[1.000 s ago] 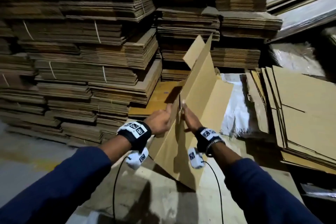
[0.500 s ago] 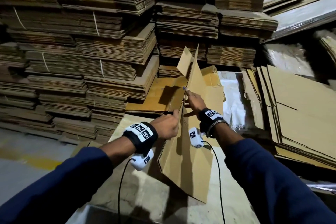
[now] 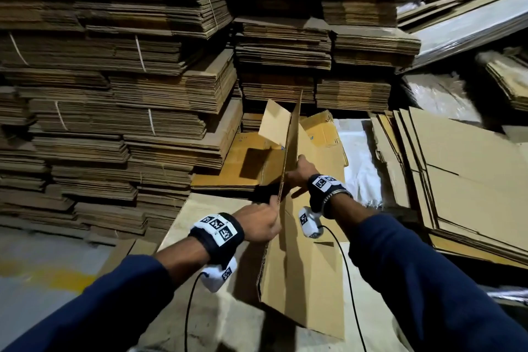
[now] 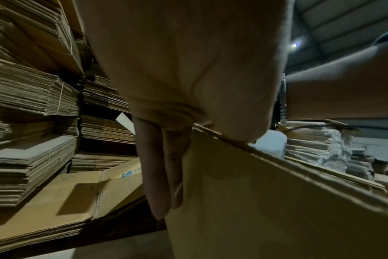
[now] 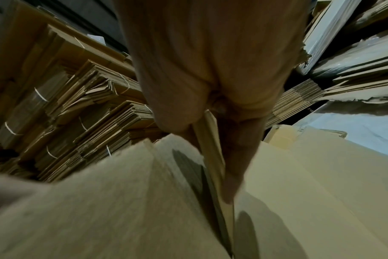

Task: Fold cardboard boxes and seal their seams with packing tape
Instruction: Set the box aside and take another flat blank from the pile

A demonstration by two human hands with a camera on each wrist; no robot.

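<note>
A flattened brown cardboard box (image 3: 303,280) stands on edge between my two hands, seen nearly edge-on, with a flap (image 3: 274,123) sticking out at its far top. My left hand (image 3: 261,223) pinches its upper edge from the left; in the left wrist view the fingers (image 4: 162,175) lie down the near face of the cardboard box (image 4: 277,201) and the thumb is over the edge. My right hand (image 3: 298,171) grips the same edge farther up; in the right wrist view its fingers (image 5: 235,166) and thumb pinch the cardboard box (image 5: 210,157). No packing tape is in view.
Tall stacks of bundled flat cartons (image 3: 114,94) fill the left and back. Loose flat sheets (image 3: 471,180) lean in a pile at the right. A yellowish flat carton (image 3: 245,163) and white plastic sheeting (image 3: 360,168) lie on the floor beyond the box.
The box has swung from showing its broad face to standing nearly edge-on. My right hand has slid farther up its edge, while my left hand stays nearer.
</note>
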